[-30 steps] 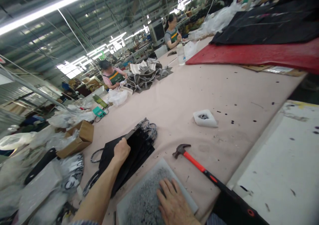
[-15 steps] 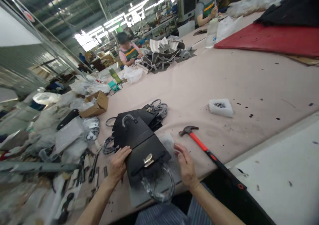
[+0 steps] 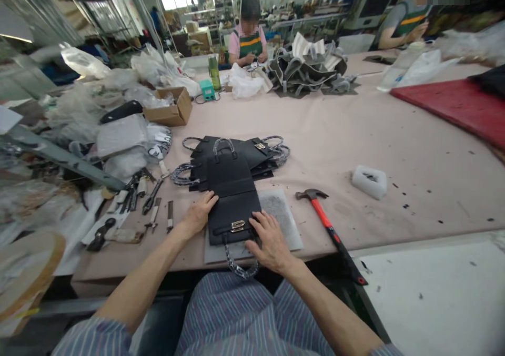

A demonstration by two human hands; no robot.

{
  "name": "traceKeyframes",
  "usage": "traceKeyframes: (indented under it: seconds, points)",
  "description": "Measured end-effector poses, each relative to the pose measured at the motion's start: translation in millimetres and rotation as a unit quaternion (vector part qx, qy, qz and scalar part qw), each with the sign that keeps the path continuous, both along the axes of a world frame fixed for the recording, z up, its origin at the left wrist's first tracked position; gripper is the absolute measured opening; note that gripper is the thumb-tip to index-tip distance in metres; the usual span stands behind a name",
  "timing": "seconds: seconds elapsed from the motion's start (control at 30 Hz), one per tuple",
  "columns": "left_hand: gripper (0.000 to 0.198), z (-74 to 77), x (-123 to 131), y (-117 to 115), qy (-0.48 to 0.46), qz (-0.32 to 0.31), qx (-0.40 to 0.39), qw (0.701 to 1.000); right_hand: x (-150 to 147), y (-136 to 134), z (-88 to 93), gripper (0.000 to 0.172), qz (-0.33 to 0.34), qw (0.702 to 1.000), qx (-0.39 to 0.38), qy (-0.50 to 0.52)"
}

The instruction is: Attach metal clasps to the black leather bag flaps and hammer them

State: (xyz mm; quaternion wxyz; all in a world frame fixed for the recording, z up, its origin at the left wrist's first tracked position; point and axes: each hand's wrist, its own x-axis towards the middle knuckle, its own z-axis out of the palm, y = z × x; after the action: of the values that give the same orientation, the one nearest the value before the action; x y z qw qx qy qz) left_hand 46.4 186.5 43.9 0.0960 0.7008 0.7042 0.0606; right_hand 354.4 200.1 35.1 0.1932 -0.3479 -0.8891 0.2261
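Note:
A black handbag panel with a metal clasp lies flat in front of me, its wrapped handles at both ends. The lower handle hangs over the table's edge. My left hand rests with fingers stretched on the panel's left edge. On its right edge, beside the clasp, my right hand lies with fingers spread. Under the panel is a pale slab. Behind it is a pile of similar black panels.
A claw hammer lies to the right, near a white block with small metal pieces. Hand tools are strewn at the left, below plastic bags and a cardboard box. Across the table a person sits by grey pieces.
My view has levelled and turned left. My right hand has come from beside the panel onto its right edge. The left hand stays at the left edge.

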Motion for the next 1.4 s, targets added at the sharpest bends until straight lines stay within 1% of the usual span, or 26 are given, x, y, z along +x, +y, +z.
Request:
traceKeyframes:
  seconds: [0.07,0.1,0.13,0.2,0.23,0.27,0.33,0.4,0.47,0.53,0.63,0.73,0.83,0.9,1.0,1.07,1.13,1.17,1.23,1.3,1.33,1.4]
  points:
    - [0.078,0.8,-0.6,-5.4,0.001,-0.005,0.005,1.0,-3.3,-3.6,-2.6,0.056,-0.005,1.0,0.01,0.01]
    - [0.077,1.9,0.5,-8.4,-0.003,0.003,0.013,1.0,-5.7,-5.4,-4.3,0.054,-0.012,1.0,0.016,0.015]
    - [0.072,3.4,2.9,-11.3,-0.013,0.017,0.026,0.999,-8.7,-7.2,-6.3,0.051,-0.023,0.999,0.021,0.019]
    - [0.054,7.0,12.9,-17.8,-0.057,0.052,0.069,0.995,-16.6,-10.6,-10.4,0.046,-0.048,0.998,0.027,0.024]
    - [0.044,8.6,20.4,-21.7,-0.086,0.06,0.089,0.991,-21.0,-12.2,-12.4,0.044,-0.058,0.998,0.028,0.026]
    - [0.037,10.0,28.9,-26.2,-0.115,0.057,0.099,0.987,-25.3,-13.6,-14.0,0.043,-0.067,0.997,0.028,0.028]
    - [0.03,11.3,46.7,-36.6,-0.147,0.028,0.095,0.984,-32.8,-15.7,-15.6,0.042,-0.08,0.996,0.027,0.033]
    - [0.026,11.4,61.3,-46.7,-0.127,0.005,0.075,0.989,-37.6,-16.6,-13.7,0.039,-0.095,0.994,0.028,0.035]
    - [0.021,11.7,69.5,-53.6,-0.078,0.009,0.059,0.995,-39.9,-15.6,-8.2,0.035,-0.097,0.994,0.032,0.024]
    - [0.016,12.5,71.1,-56.5,-0.032,0.011,0.042,0.999,-40.5,-11.3,-0.4,0.029,-0.081,0.996,0.037,0.0]
    - [0.016,12.7,64.7,-56.5,-0.003,-0.024,0.029,0.999,-39.4,2.4,10.4,0.022,-0.053,0.997,0.028,-0.038]
    - [0.018,9.0,53.8,-56.8,-0.028,-0.054,0.041,0.997,-34.7,20.6,16.3,0.024,-0.004,0.998,0.006,-0.057]
    - [0.022,4.2,46.0,-58.7,-0.058,-0.059,0.051,0.995,-28.3,30.5,16.2,0.029,0.057,0.996,0.0,-0.062]
    - [0.023,2.5,45.3,-60.7,-0.074,-0.052,0.06,0.994,-25.6,28.1,11.6,0.03,0.052,0.998,0.005,-0.044]
    - [0.023,1.0,49.6,-65.8,-0.101,-0.039,0.09,0.99,-25.1,16.5,-1.0,0.031,0.004,1.0,0.024,0.006]
    - [0.024,-0.8,51.7,-71.5,-0.121,-0.036,0.114,0.985,-26.4,10.1,-9.8,0.033,-0.015,0.999,0.04,0.033]
    - [0.026,-2.5,48.2,-79.1,-0.136,-0.005,0.138,0.981,-28.1,7.8,-16.1,0.034,-0.016,0.997,0.051,0.047]
    - [0.027,-2.6,43.2,-83.2,-0.134,0.031,0.149,0.979,-28.9,8.2,-18.0,0.033,-0.013,0.997,0.052,0.05]
    - [0.027,0.1,26.2,-90.4,-0.105,0.139,0.156,0.972,-29.9,10.6,-20.0,0.033,-0.008,0.997,0.054,0.052]
    - [0.027,6.4,1.8,-94.7,-0.054,0.254,0.134,0.956,-30.3,13.4,-21.0,0.033,-0.008,0.997,0.055,0.05]
    - [0.027,10.3,-11.7,-95.8,-0.03,0.299,0.114,0.947,-30.2,14.4,-21.4,0.032,-0.01,0.997,0.057,0.051]
    - [0.028,17.9,-37.9,-96.7,0.005,0.361,0.072,0.93,-30.0,16.1,-22.4,0.031,-0.017,0.996,0.066,0.056]
